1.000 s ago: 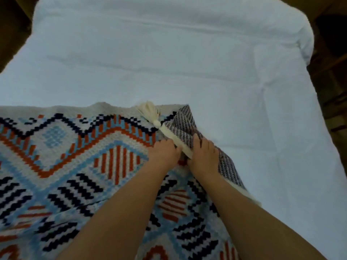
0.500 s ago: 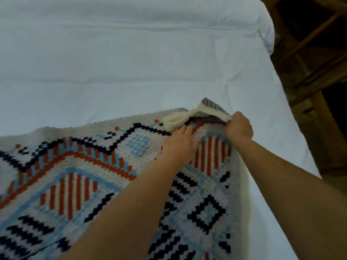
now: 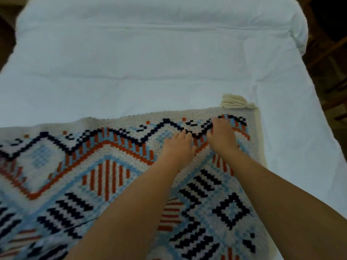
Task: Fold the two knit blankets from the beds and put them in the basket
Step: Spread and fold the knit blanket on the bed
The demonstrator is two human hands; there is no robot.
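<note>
Head view, looking down my forearms. My left hand (image 3: 178, 147) lay palm down on the knit blanket (image 3: 105, 177), fingers loosely extended and pressed flat, gripping nothing. My right hand (image 3: 222, 136) rested just beside it, palm down as well, its fingers curled slightly into the weave near the blanket's far edge; whether they pinched any yarn I could not tell. The two hands were close together but not touching. The blanket, patterned in navy, rust-orange and pale blue on cream, was spread beneath and to the left of both hands, covering the near part of the bed (image 3: 150, 62). Beyond and to the right of my right hand, a cream tassel (image 3: 234, 102) marked the blanket's far right corner and lay on the white sheet. Ahead of both hands the sheet was bare. Dark wooden furniture (image 3: 330, 53) stood past the bed, off to the right of my right arm.
</note>
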